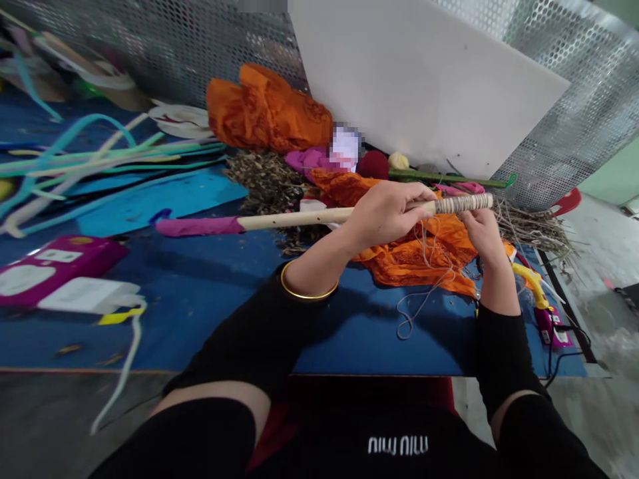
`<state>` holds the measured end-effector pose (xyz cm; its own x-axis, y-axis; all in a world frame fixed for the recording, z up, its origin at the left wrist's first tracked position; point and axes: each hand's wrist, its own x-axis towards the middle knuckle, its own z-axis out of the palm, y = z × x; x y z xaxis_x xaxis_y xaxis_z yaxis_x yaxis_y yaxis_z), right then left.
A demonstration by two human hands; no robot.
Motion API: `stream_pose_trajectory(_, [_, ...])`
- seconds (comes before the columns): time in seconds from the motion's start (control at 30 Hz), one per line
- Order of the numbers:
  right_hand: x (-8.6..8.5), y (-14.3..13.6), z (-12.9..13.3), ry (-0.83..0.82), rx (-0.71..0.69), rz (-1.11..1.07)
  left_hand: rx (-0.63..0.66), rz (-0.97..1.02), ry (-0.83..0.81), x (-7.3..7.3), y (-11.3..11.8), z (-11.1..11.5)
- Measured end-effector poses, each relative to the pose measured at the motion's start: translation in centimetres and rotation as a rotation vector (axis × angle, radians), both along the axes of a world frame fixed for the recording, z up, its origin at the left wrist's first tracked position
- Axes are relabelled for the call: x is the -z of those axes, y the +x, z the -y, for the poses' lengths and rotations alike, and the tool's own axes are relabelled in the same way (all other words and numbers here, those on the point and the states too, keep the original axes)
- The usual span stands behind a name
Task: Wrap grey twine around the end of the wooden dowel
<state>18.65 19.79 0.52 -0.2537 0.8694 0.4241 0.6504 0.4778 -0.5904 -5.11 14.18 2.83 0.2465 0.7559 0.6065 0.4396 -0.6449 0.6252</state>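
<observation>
A pale wooden stick [294, 218] lies level in front of me, above the blue table. Magenta fabric [200, 227] covers its left end, and grey-beige cord [464, 203] is wound in tight turns round its right end. Closed round the stick just left of the winding is my left hand [387, 213]. My right hand [483, 233] has its fingers curled against the underside of the wound end; what its fingertips pinch is partly hidden. A loose length of thin cord [424, 299] trails below the stick over orange cloth [399, 263] and onto the table.
Bundled orange fabric [269, 113], dried plant matter [259, 189] and a white board [419, 80] stand behind. Coloured strips [100, 156] and a magenta power strip [62, 266] lie left. A yellow-handled glue gun [533, 283] and dry twigs [534, 226] are right.
</observation>
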Motion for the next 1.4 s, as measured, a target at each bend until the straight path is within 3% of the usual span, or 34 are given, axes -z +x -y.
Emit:
stream_pose_trajectory(0.1, [-0.1, -2.7, 2.0, -0.214, -0.332, -0.439, -0.011, 0.029, 0.006, -0.2, -0.2, 0.0])
stream_pose_trajectory(0.2, [-0.7, -4.6, 4.1, -0.32, -0.446, -0.434, -0.014, 0.086, -0.005, -0.3, -0.5, -0.3])
stream_pose_trajectory(0.27, [-1.2, -5.1, 5.3, -0.184, -0.358, -0.327, -0.022, 0.122, -0.016, -0.3, -0.6, -0.6])
stream_pose_trajectory(0.37, [-1.7, -5.3, 6.5, 0.272, -0.185, -0.32, -0.024, 0.174, -0.022, -0.2, -0.6, -1.1])
stream_pose_trajectory(0.43, [-1.6, -5.6, 6.7, 0.453, -0.232, -0.404, 0.001, 0.19, -0.024, -0.1, -0.4, -1.3])
stream_pose_trajectory(0.53, [-1.1, -6.4, 6.4, 0.398, -0.416, -0.591, 0.054, 0.169, -0.039, 0.2, 0.1, -1.3])
stream_pose_trajectory(0.6, [-0.8, -6.9, 6.0, 0.309, -0.449, -0.723, 0.07, 0.14, -0.047, 0.3, 0.4, -1.2])
stream_pose_trajectory(0.8, [-0.6, -6.9, 5.6, 0.244, -0.211, -0.813, 0.079, 0.104, -0.067, 0.5, 0.7, -1.2])
stream_pose_trajectory(0.93, [-0.3, -6.7, 5.8, 0.206, -0.171, -0.748, 0.134, 0.032, -0.088, 0.1, 0.1, -1.1])
stream_pose_trajectory(1.0, [-0.2, -6.8, 6.0, 0.201, -0.129, -0.706, 0.087, -0.025, -0.07, 0.0, 0.0, -1.0])
stream_pose_trajectory(1.17, [0.2, -7.5, 6.7, 0.205, -0.054, -0.706, -0.167, -0.235, 0.004, 0.6, 1.2, -0.6])
stream_pose_trajectory(1.4, [0.0, -7.5, 7.6, 0.204, -0.079, -0.64, -0.171, -0.312, 0.007, 1.0, 1.6, -0.8])
